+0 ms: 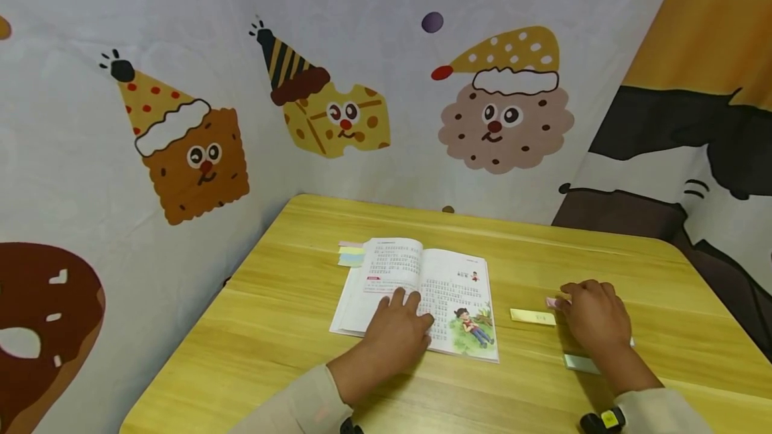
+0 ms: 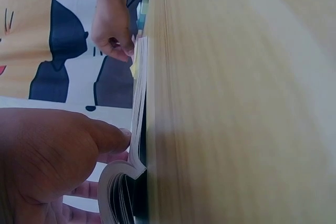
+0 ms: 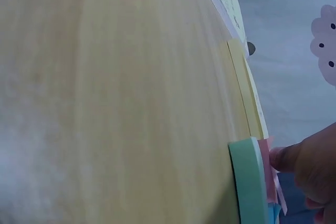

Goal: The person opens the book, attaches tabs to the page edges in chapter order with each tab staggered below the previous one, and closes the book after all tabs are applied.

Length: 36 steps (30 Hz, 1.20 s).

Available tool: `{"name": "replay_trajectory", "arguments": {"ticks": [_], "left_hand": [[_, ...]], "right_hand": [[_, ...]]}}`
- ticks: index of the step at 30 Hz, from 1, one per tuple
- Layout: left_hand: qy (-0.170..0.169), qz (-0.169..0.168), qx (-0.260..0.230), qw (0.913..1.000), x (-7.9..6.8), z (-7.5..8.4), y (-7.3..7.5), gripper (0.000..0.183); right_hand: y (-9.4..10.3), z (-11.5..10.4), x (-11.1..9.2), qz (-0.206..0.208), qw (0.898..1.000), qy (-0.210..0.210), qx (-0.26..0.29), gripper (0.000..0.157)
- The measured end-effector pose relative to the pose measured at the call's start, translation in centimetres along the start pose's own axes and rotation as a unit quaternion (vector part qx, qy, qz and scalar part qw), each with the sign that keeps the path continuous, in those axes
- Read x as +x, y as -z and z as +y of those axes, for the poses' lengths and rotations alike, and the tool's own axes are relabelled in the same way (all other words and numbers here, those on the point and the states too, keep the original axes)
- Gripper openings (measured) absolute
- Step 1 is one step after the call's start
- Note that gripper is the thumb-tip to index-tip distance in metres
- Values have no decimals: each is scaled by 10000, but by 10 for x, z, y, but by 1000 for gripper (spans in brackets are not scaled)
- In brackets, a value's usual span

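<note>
An open book (image 1: 449,266) lies on the wooden table, with printed text on both pages and a drawing of a child at lower right. My left hand (image 1: 395,330) rests across its middle, fingers extended over the pages. To the right, my right hand (image 1: 597,317) pinches at a pink sticky note pad (image 3: 266,171), thumb against it; a pink edge stands away from the pad. A yellow sticky note pad (image 1: 533,317) lies between book and right hand. Nearer me is a green sticky note pad (image 1: 582,364). A blue pad (image 3: 274,212) is partly hidden behind the green one.
Pink, yellow and blue-green sticky tabs (image 1: 351,254) stick out from the book's left edge. A curtain (image 1: 404,173) printed with cartoon snacks hangs behind the table (image 1: 253,327). A dark device with a yellow patch (image 1: 603,419) sits at my right wrist.
</note>
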<state>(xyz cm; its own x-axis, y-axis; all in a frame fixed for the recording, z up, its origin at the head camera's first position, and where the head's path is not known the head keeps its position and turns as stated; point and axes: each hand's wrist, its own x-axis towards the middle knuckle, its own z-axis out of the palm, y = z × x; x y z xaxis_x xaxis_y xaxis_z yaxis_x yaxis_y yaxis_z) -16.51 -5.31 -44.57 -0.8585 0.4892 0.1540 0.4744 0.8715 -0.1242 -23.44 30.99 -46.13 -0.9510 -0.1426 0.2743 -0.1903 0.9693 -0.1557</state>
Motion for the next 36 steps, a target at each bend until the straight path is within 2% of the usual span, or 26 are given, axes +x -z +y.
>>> {"name": "replay_trajectory", "arguments": {"ticks": [6, 15, 21, 28, 32, 35, 36], "left_hand": [[-14, -16, -32, 10000, 0, 1, 0, 25], [-3, 0, -101, 9999, 0, 0, -1, 24], [-2, -11, -102, 9999, 0, 0, -2, 25], [-21, 19, -84, 10000, -1, 1, 0, 25], [-18, 28, -55, 10000, -1, 0, 0, 25], [-2, 7, -45, 10000, -1, 0, 0, 25], [5, 7, -49, 10000, -1, 0, 0, 25]], "right_hand": [[1, 2, 1, -452, 9989, -116, 21, 22], [6, 4, 6, -1061, 9940, -241, 110, 29], [9, 4, 8, -1183, 9916, -402, 338, 29], [6, 4, 2, -901, 9957, -112, 164, 31], [6, 6, 2, -1047, 9930, 27, 541, 30], [8, 8, 5, -1349, 9853, 44, 1050, 34], [8, 8, 5, -1366, 9848, 69, 1067, 34]]}}
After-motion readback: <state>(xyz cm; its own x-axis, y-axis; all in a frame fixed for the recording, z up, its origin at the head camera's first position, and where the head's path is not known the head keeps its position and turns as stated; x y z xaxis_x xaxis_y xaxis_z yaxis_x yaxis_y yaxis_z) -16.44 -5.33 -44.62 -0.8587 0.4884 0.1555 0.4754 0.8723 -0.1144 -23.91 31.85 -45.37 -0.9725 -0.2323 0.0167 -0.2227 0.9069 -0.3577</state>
